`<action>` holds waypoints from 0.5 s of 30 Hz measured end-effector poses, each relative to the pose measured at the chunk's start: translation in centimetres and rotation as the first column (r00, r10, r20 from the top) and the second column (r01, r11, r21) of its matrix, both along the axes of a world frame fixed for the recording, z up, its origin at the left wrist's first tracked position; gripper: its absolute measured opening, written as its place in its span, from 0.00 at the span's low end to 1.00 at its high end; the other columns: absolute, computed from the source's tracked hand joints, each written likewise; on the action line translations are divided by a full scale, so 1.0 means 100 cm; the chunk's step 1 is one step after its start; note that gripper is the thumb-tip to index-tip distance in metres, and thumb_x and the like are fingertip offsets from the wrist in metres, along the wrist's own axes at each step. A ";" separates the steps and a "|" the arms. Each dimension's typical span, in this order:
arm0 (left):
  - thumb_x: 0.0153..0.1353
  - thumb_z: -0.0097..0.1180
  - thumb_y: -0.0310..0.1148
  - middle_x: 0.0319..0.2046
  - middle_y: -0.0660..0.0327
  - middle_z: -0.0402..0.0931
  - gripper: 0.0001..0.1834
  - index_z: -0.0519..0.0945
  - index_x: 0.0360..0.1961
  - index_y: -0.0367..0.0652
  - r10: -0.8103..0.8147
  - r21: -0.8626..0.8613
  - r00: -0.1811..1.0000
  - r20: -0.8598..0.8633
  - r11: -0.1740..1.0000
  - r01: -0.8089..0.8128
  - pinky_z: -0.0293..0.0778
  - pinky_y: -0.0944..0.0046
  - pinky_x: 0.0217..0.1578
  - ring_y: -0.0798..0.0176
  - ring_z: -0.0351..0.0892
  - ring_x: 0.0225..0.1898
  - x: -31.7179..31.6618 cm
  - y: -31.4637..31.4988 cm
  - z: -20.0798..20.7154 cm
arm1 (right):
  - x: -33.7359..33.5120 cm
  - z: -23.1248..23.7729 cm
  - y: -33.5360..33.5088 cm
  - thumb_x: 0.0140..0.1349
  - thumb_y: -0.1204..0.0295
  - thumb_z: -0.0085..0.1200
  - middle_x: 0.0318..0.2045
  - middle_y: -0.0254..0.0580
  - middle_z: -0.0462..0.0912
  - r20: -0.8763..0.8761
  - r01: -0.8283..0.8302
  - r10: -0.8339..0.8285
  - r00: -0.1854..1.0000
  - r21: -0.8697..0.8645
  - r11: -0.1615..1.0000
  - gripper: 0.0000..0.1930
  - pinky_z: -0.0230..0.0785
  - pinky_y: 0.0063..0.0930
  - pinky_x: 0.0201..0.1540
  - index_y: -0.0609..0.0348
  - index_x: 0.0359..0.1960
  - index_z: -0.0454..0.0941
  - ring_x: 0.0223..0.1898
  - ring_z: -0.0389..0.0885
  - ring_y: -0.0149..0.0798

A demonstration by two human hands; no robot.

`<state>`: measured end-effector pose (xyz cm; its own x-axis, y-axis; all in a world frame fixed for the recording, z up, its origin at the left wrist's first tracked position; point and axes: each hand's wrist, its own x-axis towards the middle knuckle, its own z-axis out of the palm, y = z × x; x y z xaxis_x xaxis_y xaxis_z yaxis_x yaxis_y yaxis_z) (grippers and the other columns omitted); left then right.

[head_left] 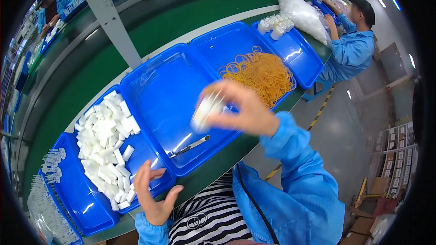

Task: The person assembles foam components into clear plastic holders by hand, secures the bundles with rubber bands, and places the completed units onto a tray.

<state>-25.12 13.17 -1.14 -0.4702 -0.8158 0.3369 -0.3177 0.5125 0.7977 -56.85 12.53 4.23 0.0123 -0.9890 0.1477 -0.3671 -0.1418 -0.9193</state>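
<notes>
My right hand [243, 109] is closed around a white piece with thin pale prongs [208, 111], blurred by motion, above the second blue tray from the left. In that tray [156, 90] lies a slim black-and-silver tool [190, 146]. My left hand [154, 193] has its fingers apart and holds nothing. It hovers at the near edge of a blue tray heaped with short white foam-like blocks [106, 149]. Right of my right hand, a pile of thin orange rubber bands [261, 75] fills part of another blue tray [213, 45].
Clear plastic parts [54, 165] sit by the far-left blue tray [86, 204]. Small white parts [276, 23] and a bulging white bag [302, 13] stand at the far right. A co-worker in blue [352, 47] works beyond. A grey post [106, 16] rises behind the trays.
</notes>
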 end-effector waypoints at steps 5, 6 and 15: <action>0.55 0.64 0.20 0.61 0.47 0.66 0.34 0.68 0.63 0.35 0.141 0.023 0.989 -0.055 0.990 -0.140 0.77 0.62 0.46 0.57 0.79 0.46 0.015 -0.007 0.004 | -0.164 -0.005 -0.034 0.56 0.67 0.68 0.44 0.45 0.82 -0.087 0.570 -0.658 0.748 -0.423 0.704 0.25 0.77 0.29 0.45 0.64 0.53 0.76 0.43 0.82 0.36; 0.56 0.63 0.20 0.60 0.47 0.66 0.32 0.69 0.63 0.35 0.166 0.034 0.985 -0.052 0.986 -0.165 0.77 0.62 0.46 0.58 0.79 0.45 0.016 -0.009 0.004 | -0.199 -0.009 -0.034 0.57 0.66 0.68 0.43 0.46 0.83 -0.159 0.645 -0.775 0.612 -0.467 0.605 0.25 0.77 0.28 0.44 0.65 0.53 0.76 0.43 0.83 0.36; 0.59 0.57 0.20 0.59 0.51 0.68 0.25 0.73 0.59 0.39 0.204 0.034 0.978 0.033 0.978 -0.205 0.76 0.65 0.44 0.61 0.80 0.43 0.003 -0.013 0.005 | -0.301 -0.084 -0.064 0.48 0.64 0.74 0.39 0.50 0.85 -0.456 0.744 -0.794 0.403 -0.342 0.574 0.29 0.78 0.36 0.41 0.62 0.49 0.75 0.37 0.85 0.43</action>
<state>-24.80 11.85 -0.68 -0.3011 -0.9073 0.2935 -0.4359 0.4047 0.8038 -86.95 6.12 -4.18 -0.6520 -0.6072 0.4540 -0.7435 0.3950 -0.5395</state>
